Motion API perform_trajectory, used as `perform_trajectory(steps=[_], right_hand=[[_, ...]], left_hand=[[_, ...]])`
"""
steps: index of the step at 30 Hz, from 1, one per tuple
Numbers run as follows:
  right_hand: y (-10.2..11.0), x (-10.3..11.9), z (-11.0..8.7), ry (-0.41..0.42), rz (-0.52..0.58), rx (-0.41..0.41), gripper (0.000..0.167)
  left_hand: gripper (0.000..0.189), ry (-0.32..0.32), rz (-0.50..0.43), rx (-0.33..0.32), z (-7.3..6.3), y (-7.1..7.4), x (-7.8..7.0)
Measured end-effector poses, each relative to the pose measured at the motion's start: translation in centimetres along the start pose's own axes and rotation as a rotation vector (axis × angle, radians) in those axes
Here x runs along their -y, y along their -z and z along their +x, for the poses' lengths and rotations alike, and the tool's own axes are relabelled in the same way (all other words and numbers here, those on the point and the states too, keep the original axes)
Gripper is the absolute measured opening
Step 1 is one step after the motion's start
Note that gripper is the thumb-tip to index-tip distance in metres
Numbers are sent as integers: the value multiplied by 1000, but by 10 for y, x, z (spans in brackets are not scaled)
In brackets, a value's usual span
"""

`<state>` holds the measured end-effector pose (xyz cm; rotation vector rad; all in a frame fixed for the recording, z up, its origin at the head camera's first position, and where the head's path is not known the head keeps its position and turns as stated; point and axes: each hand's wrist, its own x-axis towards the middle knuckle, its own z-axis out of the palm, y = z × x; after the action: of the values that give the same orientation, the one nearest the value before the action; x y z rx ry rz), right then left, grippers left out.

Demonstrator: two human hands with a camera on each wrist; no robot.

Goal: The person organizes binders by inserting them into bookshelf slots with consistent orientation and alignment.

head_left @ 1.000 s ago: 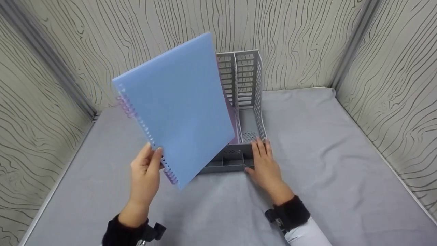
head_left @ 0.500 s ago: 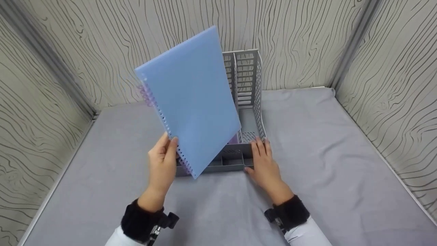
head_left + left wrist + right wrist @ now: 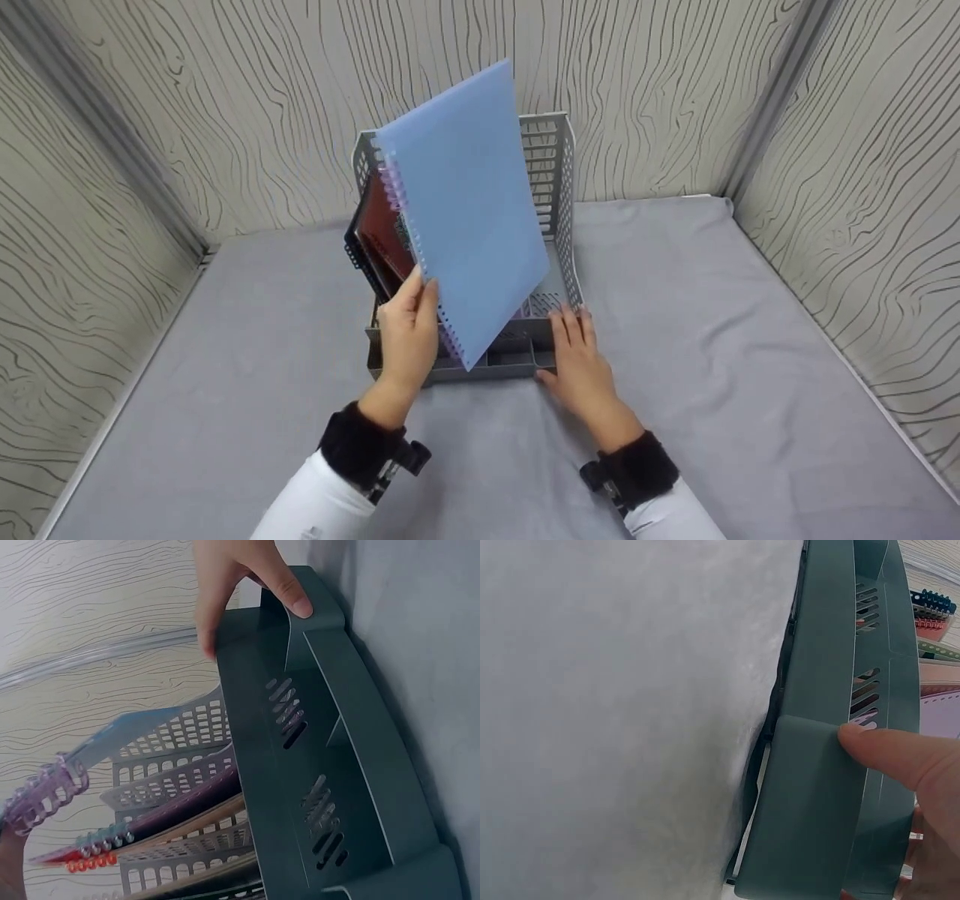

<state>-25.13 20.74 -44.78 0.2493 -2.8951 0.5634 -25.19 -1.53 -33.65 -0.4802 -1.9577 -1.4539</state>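
In the head view my left hand pinches a light blue loose-leaf notebook by its punched edge, thumb in front. The notebook is tilted, its purple ring binding towards the left, in front of and above a grey desktop file organizer. My right hand holds the organizer's front right corner. Its thumb lies on the front compartment and its fingers reach over the wall behind, as the right wrist view shows. A red-brown notebook leans in the organizer's left part, partly hidden by the blue one.
More spiral-bound notebooks stand between the slotted dividers. The organizer's right slot shows its bare floor. A grey cloth with wrinkles covers the table. Wood-grain patterned panels enclose the back and sides.
My left hand has carried the blue notebook rightwards and slightly away, over the organizer, uncovering the red-brown notebook on the left. My right hand has stayed at the organizer's corner.
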Motion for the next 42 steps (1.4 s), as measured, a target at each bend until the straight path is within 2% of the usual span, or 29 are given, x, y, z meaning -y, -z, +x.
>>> perform_trajectory(steps=[4,13,25,36,42], right_hand=[[0,1,-1,4,-1,-8,89],[1,0,0,7,-7,-11,90],[0,-1,-1,28,-30,-60,90],[-3,2,-2,43,-17,-80,88],[-2,-1,-2,35,-17,-75,90]], left_hand=[[17,-9,10,-1,8,-14,3],[32,22,-5,-15,19,-44,10],[32,61,146,-47,30,-89,19],[34,156,206,-36,28,-109,32],[36,235,184,-51,31,-117,33]])
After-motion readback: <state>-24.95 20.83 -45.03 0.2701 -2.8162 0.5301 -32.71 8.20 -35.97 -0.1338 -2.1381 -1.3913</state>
